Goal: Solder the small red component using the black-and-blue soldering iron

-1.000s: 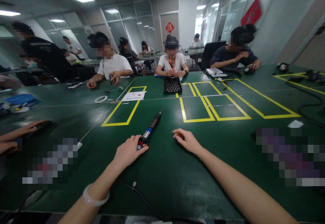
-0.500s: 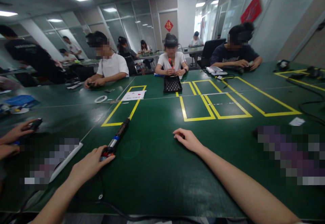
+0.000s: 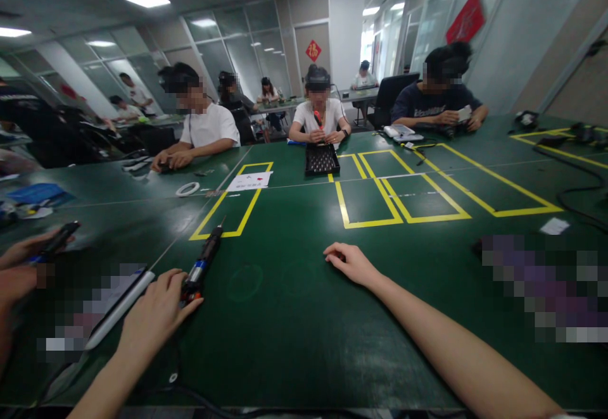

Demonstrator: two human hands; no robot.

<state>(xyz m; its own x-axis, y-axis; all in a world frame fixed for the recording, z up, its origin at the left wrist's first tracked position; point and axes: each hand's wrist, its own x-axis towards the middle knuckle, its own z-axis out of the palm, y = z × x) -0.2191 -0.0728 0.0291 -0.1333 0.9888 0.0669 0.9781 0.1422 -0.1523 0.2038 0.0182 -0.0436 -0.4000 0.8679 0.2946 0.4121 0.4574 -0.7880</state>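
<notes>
A slim corded electric screwdriver (image 3: 203, 261), with black, silver and blue bands and an orange-red rear end, lies at a slant, its thin bit pointing away from me. My left hand (image 3: 159, 302) is closed round its rear end, thumb on the near side. Part of the grip is hidden by my fingers. Across the green table, my right hand (image 3: 349, 261) rests with its fingers curled loosely inward, and I see nothing in it. It is well apart from the tool.
A blurred-out slab with a white edge (image 3: 121, 311) lies left of my left hand, beside a co-worker's hands (image 3: 33, 254). Yellow tape rectangles (image 3: 370, 223) mark the table (image 3: 294, 356). A paper sheet (image 3: 249, 181), tape roll (image 3: 187, 189) and black tray (image 3: 322, 171) lie further off.
My left hand has moved left with the electric screwdriver, whose bit also swung left and slightly nearer me. My right hand has stayed in place.
</notes>
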